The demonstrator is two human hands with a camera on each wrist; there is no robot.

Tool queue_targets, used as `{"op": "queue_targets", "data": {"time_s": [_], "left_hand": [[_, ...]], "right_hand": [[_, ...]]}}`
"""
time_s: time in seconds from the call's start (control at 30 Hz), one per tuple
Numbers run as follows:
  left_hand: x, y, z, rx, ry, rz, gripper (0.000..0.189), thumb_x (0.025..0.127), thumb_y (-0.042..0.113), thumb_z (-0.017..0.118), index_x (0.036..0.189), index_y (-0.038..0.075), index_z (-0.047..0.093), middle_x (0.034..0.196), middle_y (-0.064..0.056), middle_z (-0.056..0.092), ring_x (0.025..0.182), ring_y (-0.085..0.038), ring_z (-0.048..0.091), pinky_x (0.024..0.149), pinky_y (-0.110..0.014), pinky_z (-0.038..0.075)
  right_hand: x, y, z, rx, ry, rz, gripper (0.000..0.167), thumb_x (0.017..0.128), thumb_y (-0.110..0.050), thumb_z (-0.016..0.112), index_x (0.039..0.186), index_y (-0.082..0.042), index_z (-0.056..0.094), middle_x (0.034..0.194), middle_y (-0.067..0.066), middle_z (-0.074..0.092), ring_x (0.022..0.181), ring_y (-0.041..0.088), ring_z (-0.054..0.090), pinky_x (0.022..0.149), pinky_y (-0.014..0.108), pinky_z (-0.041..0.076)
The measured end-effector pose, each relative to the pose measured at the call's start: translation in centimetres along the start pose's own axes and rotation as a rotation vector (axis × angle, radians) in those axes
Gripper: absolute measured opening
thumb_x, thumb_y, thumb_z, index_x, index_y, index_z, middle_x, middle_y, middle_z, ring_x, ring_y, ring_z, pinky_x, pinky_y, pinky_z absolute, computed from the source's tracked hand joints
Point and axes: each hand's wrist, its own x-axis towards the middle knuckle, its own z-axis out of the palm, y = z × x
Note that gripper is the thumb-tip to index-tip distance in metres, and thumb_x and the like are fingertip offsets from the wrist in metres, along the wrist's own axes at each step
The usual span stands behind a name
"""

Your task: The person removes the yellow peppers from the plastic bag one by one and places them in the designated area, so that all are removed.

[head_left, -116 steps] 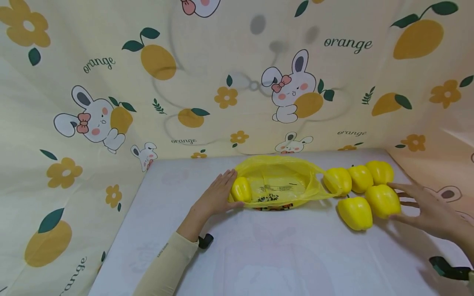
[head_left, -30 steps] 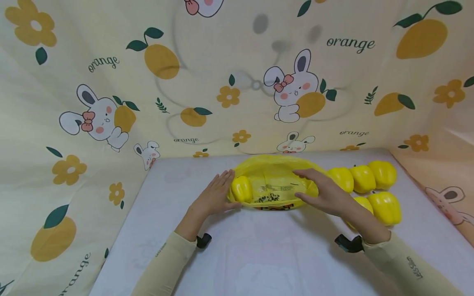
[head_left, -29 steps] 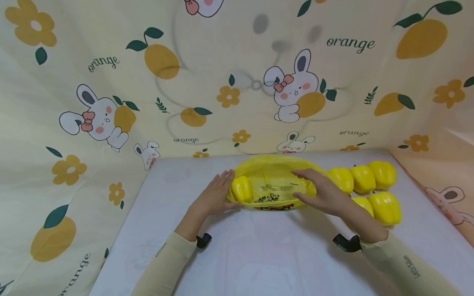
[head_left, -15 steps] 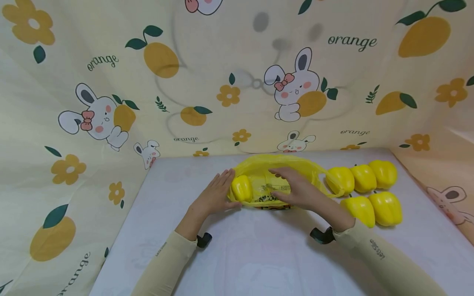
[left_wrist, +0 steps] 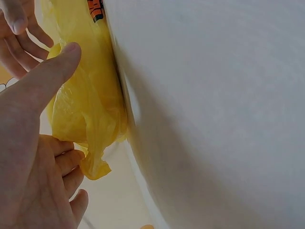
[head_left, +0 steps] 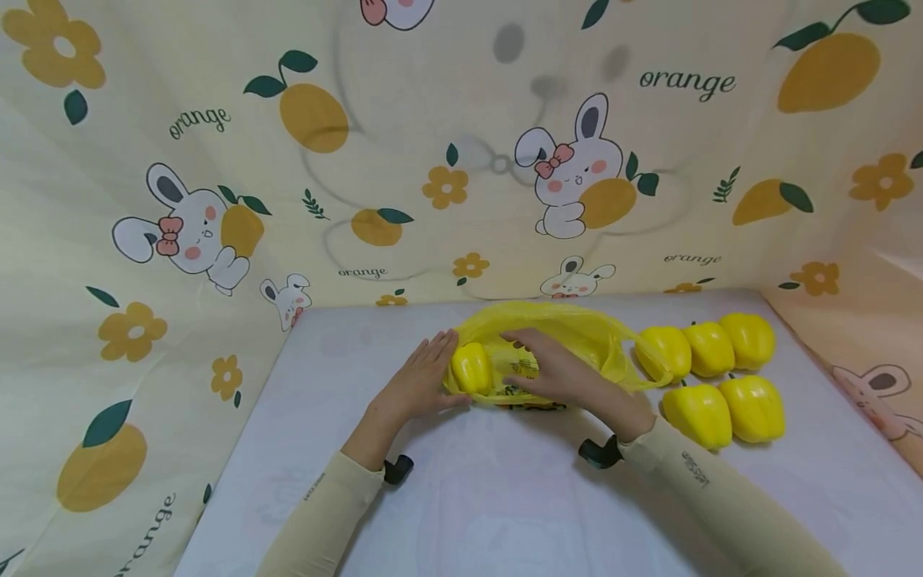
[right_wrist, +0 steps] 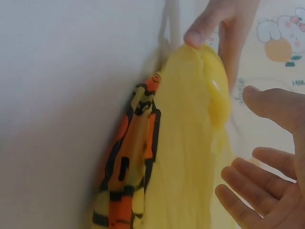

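Note:
A yellow plastic bag (head_left: 530,314) lies on its side, its mouth wide and facing me in the head view. Inside its left end sits one yellow bell pepper (head_left: 472,369). My left hand (head_left: 411,391) rests against that end, fingers straight along the outside; in the left wrist view its thumb (left_wrist: 64,62) lies over the bag's edge. My right hand (head_left: 558,373) is over the bag's mouth, to the right of the pepper, thumb and fingers spread apart with nothing between them. The right wrist view shows those fingers (right_wrist: 252,183) beside the bag.
Several more yellow bell peppers stand right of the bag: a back row (head_left: 711,349) and two nearer ones (head_left: 697,415). A loose bag handle (head_left: 659,361) stretches across one of them. The white tabletop (head_left: 461,497) ends at a patterned cloth backdrop (head_left: 404,160).
My right hand has left the bell peppers on the right and moved left over the bag's mouth, towards the pepper inside. My left hand stays at the bag's left end.

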Motion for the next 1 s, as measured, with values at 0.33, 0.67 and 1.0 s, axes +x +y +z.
{"op": "queue_targets", "data": {"time_s": [0.33,0.67,1.0], "left_hand": [[-0.2,0.1,-0.2,-0.006,0.004,-0.003,0.116,0.095,0.063,0.074,0.173,0.007,0.008,0.181,-0.006,0.006,0.167,-0.021,0.004,0.136,-0.04,0.001],[-0.3,0.1,0.0,0.001,0.005,0.005,0.116,0.095,0.065,0.072,0.173,0.008,0.007,0.181,-0.006,0.006,0.167,-0.021,0.005,0.136,-0.04,0.002],[-0.3,0.1,-0.1,0.002,0.005,0.012,0.115,0.097,0.064,0.072,0.173,0.007,0.008,0.181,-0.006,0.006,0.167,-0.022,0.004,0.136,-0.04,0.001]], "right_hand": [[1.5,-0.5,1.7,0.023,-0.06,0.043,0.077,0.095,-0.032,0.085,0.156,-0.002,0.05,0.153,0.018,0.056,0.133,0.04,0.059,0.113,0.057,0.052],[2.5,-0.3,2.8,0.027,-0.115,0.085,0.081,0.095,-0.037,0.085,0.159,-0.006,0.047,0.159,0.013,0.052,0.138,0.033,0.057,0.117,0.053,0.05],[2.9,-1.0,3.0,0.037,-0.149,0.089,0.087,0.093,-0.036,0.087,0.162,-0.006,0.041,0.162,0.014,0.048,0.141,0.034,0.054,0.12,0.053,0.047]]}}
